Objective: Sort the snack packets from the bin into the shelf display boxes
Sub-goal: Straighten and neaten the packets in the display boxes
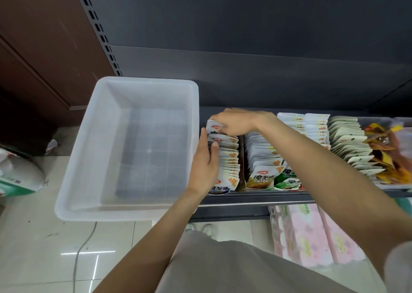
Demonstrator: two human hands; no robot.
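A translucent white plastic bin sits on the shelf at the left with nothing inside it. To its right stands a display box filled with a row of white snack packets. My left hand presses flat against the left side of that row, fingers straight. My right hand reaches over from the right and pinches the rearmost packets at the back of the row. Further boxes of packets stand upright to the right.
More rows of white and green-white packets and orange-wrapped snacks fill the dark shelf to the right. Pink wrapped packs lie on the level below. A bag sits on the tiled floor at left.
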